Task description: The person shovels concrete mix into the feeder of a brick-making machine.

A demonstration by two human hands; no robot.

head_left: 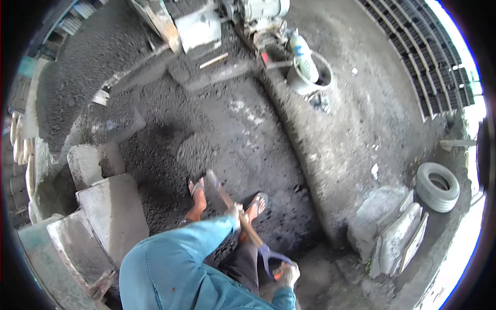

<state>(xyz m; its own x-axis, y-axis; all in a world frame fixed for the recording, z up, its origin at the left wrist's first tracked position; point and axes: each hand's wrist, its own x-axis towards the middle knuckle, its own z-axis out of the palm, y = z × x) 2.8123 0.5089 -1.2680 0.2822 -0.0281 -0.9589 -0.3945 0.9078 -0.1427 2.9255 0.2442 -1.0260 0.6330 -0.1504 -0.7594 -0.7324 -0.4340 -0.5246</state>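
Observation:
My left hand (237, 216) is closed around the wooden shaft of a shovel (250, 233), about midway along it. At the near end, my right hand (287, 274) grips the purple D-shaped handle. The shaft slants away from me, up and to the left, passing between my sandalled feet. Beyond its far end is a rounded mound of grey grit (199, 152); the blade cannot be made out there. Dark loose material (160, 139) covers the floor around the mound and my left foot.
A raised concrete ledge (310, 175) runs along the right, with a white bucket holding a bottle (306, 67) on it. A motor (263, 9) stands at the back. Worn slabs (116, 206) lie left; a tyre (437, 187) and broken slabs (400, 240) lie right.

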